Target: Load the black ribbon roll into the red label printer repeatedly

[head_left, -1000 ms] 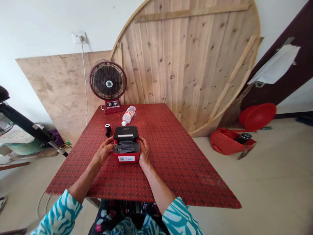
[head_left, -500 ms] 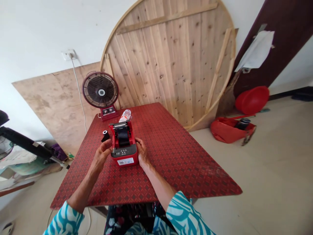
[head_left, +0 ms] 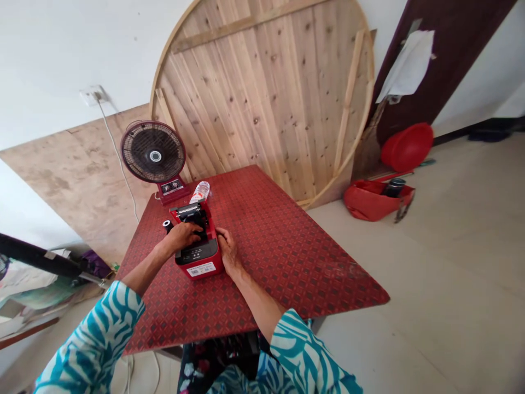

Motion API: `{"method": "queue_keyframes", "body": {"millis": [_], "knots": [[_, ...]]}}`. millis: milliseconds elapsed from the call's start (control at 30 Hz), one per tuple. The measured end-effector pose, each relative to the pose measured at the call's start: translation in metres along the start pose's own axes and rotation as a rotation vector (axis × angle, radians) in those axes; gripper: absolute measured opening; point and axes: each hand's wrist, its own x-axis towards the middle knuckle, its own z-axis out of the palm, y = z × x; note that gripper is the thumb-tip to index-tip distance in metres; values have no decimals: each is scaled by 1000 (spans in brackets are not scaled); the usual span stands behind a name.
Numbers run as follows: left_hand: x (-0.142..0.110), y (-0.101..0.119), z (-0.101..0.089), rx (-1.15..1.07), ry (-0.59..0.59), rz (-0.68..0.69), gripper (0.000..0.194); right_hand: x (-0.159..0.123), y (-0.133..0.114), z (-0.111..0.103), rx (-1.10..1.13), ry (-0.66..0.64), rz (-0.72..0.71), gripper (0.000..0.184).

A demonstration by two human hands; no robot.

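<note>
A red and black label printer (head_left: 200,258) stands on the table with its lid (head_left: 189,209) raised. My left hand (head_left: 183,236) reaches over its left side into the opening, fingers bent onto the black ribbon (head_left: 199,223) inside; the fingertips are partly hidden. Against the printer's right side lies my right hand (head_left: 228,249), its fingers curled along the casing. Just left of the printer is a small black roll with a white core (head_left: 167,224), partly covered by my left hand. A clear plastic bottle (head_left: 200,192) lies behind the lid.
A dark red fan (head_left: 155,155) stands at the back left of the red patterned table (head_left: 287,273). Behind it a large round wooden board (head_left: 262,98) leans on the wall. On the floor to the right are a red bag (head_left: 369,205) and a red basin (head_left: 408,148).
My left hand has moved from the printer's left edge to the right, into the opening and onto the ribbon. My right hand stays at the printer's side. The view has shifted a little.
</note>
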Motion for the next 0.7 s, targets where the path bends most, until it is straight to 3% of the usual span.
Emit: {"method": "queue_keyframes", "body": {"millis": [200,533,700], "knots": [[11,15,4,269,-37,-89,38,2,4,2,12,17,6,31],[-7,14,-6,272,43,-95,33,1,1,1,36,11,23,29],[-16,11,-3,243,88,-65,33,3,6,1,26,-25,28,29]]}}
